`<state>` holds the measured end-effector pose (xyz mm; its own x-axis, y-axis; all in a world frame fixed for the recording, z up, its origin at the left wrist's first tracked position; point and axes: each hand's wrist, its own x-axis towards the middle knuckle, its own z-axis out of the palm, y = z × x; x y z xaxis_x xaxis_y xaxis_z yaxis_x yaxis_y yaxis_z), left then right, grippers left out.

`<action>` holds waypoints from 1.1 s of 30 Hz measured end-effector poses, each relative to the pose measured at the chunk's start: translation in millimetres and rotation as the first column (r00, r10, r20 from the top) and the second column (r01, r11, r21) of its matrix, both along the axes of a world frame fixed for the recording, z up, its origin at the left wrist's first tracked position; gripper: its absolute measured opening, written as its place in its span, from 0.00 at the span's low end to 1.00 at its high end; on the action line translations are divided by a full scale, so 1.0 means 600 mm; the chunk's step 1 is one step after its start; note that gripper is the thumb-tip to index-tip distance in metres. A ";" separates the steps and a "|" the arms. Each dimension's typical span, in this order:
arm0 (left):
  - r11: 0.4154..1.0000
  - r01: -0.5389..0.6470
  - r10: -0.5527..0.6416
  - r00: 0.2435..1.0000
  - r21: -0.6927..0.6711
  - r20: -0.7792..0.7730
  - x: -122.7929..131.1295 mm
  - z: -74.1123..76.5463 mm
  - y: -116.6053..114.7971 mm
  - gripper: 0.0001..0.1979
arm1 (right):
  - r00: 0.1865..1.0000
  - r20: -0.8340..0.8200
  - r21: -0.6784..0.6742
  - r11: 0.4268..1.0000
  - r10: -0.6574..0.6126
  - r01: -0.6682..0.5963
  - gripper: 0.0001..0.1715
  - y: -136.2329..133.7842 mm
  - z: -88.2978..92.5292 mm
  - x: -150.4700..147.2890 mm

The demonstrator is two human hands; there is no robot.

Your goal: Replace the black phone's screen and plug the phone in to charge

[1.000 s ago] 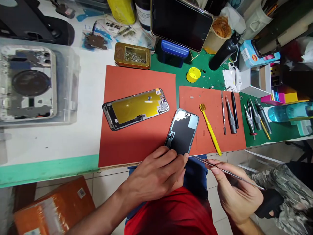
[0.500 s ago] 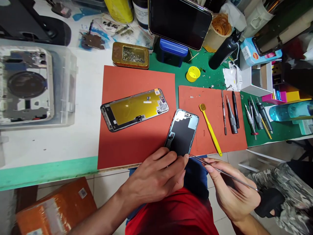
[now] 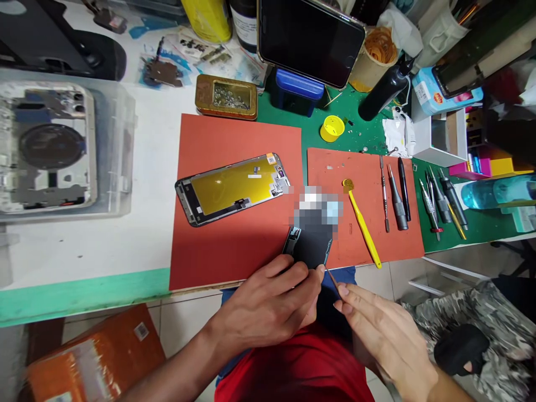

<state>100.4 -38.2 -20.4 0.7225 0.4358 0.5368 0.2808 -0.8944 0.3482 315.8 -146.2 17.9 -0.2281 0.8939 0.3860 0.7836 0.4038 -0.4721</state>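
Note:
My left hand [image 3: 268,301] grips the lower end of a dark phone screen [image 3: 312,245], back side up, its fingers curled over the edge. The screen's top part is blurred out by blocks. In my right hand [image 3: 381,329] are thin tweezers [image 3: 333,281], pinched near the front; their tip meets the screen's lower right corner, close to my left fingers. Most of the tweezers is hidden by the right hand. A second phone screen [image 3: 226,190], with a yellow backing, lies on the left red mat [image 3: 221,251].
On the right red mat [image 3: 364,167] lie a yellow brush [image 3: 365,231] and several slim tools. A yellow cap [image 3: 332,129], a tin of small screws [image 3: 226,97] and a propped phone [image 3: 310,42] stand behind. At left is a clear plastic case [image 3: 121,145].
My right hand has rolled over, so its back now faces up and the tweezers point more steeply at the screen's corner. The left hand keeps its hold; the view has shifted slightly.

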 end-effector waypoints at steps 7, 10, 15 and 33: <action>1.000 0.008 -0.007 0.999 -0.012 0.042 0.003 -0.002 0.000 0.08 | 0.991 0.094 0.006 0.995 0.098 -0.099 0.22 0.002 -0.003 0.014; 0.999 0.000 0.002 0.998 -0.033 0.058 0.006 -0.001 0.001 0.10 | 0.999 0.047 0.076 0.997 -0.021 0.017 0.26 0.001 0.008 0.023; 0.996 0.013 -0.007 0.997 -0.085 0.077 0.005 -0.001 0.008 0.12 | 0.991 -0.096 -0.039 0.995 -0.091 0.087 0.29 -0.002 0.017 0.041; 0.936 0.022 0.019 0.993 -0.351 0.114 -0.046 0.014 -0.065 0.11 | 0.063 -0.696 -0.707 0.698 -0.715 0.118 0.07 -0.016 0.009 -0.037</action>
<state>72.8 -77.1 -12.3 0.6665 0.6102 0.4284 0.2194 -0.7096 0.6696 293.6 -155.8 23.0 0.4740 0.7721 -0.4234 -0.3711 -0.2609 -0.8912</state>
